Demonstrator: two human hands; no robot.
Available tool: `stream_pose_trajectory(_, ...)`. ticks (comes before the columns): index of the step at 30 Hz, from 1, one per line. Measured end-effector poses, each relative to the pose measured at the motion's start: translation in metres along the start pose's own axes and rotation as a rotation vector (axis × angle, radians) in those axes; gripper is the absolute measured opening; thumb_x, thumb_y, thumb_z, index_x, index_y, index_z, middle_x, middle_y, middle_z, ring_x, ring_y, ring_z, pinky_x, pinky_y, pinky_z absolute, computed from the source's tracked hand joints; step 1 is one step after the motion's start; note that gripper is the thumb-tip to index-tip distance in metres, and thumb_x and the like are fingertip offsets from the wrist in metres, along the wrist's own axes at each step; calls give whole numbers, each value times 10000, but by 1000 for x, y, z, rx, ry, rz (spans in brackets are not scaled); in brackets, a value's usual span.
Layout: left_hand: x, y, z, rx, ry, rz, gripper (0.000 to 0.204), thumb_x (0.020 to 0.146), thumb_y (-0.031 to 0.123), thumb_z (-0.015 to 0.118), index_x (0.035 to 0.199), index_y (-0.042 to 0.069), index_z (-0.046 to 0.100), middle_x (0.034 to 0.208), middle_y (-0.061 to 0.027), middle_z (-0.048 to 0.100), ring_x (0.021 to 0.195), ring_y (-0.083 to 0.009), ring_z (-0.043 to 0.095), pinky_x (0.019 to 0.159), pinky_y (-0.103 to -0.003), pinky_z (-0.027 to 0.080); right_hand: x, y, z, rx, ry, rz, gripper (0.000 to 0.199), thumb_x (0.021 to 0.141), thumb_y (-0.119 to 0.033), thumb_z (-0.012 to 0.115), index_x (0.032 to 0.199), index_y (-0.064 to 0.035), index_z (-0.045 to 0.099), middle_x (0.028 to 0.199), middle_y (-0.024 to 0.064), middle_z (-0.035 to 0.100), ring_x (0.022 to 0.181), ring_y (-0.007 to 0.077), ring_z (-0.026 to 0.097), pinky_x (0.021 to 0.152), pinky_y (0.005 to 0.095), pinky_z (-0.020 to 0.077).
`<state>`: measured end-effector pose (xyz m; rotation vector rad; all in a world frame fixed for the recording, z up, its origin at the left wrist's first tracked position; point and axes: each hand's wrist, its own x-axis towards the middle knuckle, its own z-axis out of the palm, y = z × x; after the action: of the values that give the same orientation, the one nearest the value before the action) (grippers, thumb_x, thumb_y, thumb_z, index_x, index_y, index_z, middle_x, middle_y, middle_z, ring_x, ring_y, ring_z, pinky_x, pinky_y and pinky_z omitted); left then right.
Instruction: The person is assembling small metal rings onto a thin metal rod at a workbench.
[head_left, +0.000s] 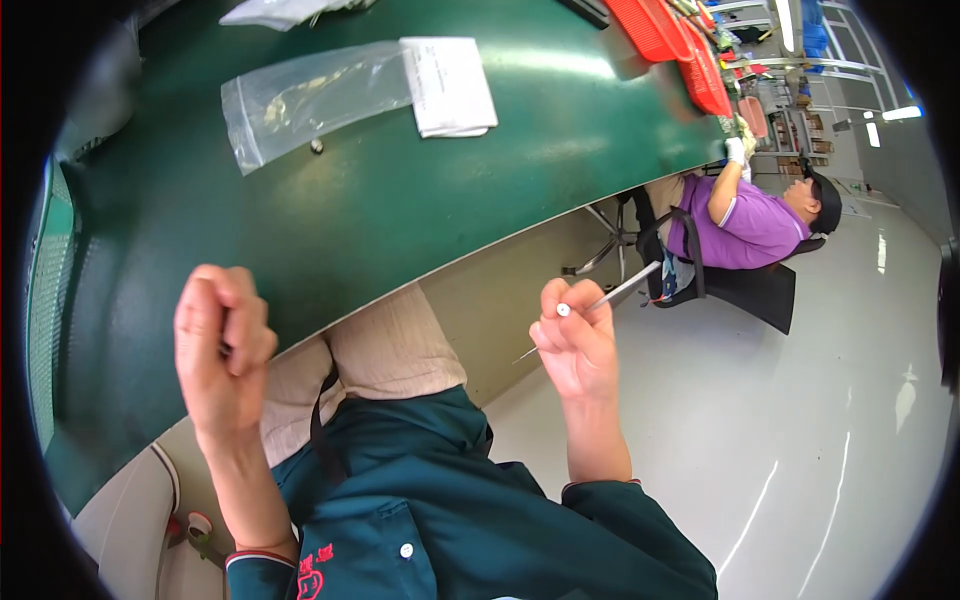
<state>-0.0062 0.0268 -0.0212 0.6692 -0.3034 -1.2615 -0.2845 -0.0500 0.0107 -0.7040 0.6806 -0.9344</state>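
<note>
White and round, a small piece (pixel 563 310) with a dark spot at its centre is pinched at the fingertips of the right hand (pixel 578 345), which is raised off the near edge of the green table (pixel 400 205). A slim pale rod (pixel 632 283) is gripped by the same hand and is pointed up and to the right; past the hand's left side a thin wire-like tip (pixel 525 355) is seen, though whether it is joined to the rod cannot be told. The left hand (pixel 222 335) is clenched, its fingers curled inward near the table's edge; whether anything is enclosed in it cannot be made out.

On the table, a clear plastic bag (pixel 320 95) is laid flat, its right end met by a folded white paper (pixel 448 88). Just below the bag, a small metallic part (pixel 317 146) is placed. Red trays (pixel 650 28) are set at the far right of the table. Beside them, a co-worker in a purple shirt (pixel 745 225) is seated on a black chair (pixel 755 295), with a white glove (pixel 735 150) worn at the table.
</note>
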Motion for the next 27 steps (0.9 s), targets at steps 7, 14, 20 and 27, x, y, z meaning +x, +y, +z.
stream_pose_trajectory(7,-22,-66,36,0,-215,-635,219,895,191,459,807,13,552,584,32,422,471,-25,300,415,-178,211,-15,35,-41,-1,99,198,131,740,15,619,849,-53,595,834,95,588,511,33,371,441,167,272)
stream_pose_trajectory(14,-34,-140,36,-32,-154,-828,227,889,228,479,819,22,546,606,25,418,470,-26,276,424,-178,199,-12,49,-57,18,22,357,108,727,2,636,818,-51,614,825,94,596,531,53,426,435,170,292)
stream_pose_trajectory(20,-39,-144,31,-20,-168,-802,224,876,236,509,829,23,558,629,12,435,485,-24,294,425,-176,195,-17,61,-60,-31,65,350,111,722,-3,643,818,-50,612,831,94,600,631,117,553,444,174,324)
stream_pose_trajectory(27,-33,-146,33,-3,-191,-773,228,874,244,514,824,27,562,622,16,435,491,-24,301,425,-176,198,-13,58,-61,-22,72,341,110,716,-1,646,807,-52,609,824,98,599,642,140,568,453,181,347)
